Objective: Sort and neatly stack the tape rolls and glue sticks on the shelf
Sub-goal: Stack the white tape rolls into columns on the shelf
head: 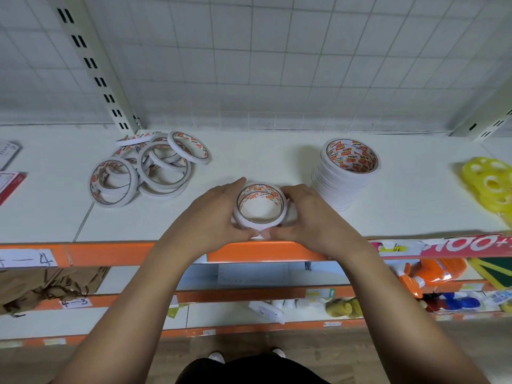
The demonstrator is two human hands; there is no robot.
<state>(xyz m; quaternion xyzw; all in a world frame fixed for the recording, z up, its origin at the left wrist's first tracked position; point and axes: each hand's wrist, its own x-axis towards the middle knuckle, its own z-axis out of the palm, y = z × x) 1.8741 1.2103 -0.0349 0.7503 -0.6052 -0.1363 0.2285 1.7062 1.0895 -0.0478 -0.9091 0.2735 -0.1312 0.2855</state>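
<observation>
mostly white shelf (pixel 277 156), orange front edge (pixel 110 252), wire-grid back panel (pixel 277 65)

A white label (pixel 27 259) at the left end of the orange shelf edge (pixel 249 252) reads "— 4", a lower label (pixel 75 302) beneath it "4-3", and a red strip (pixel 457 245) at its right end an upside-down "100+".

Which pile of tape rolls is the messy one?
The loose pile at the left: its rolls lie scattered and overlapping. The tall stack at the right and the small stack in front are neatly piled.
</observation>
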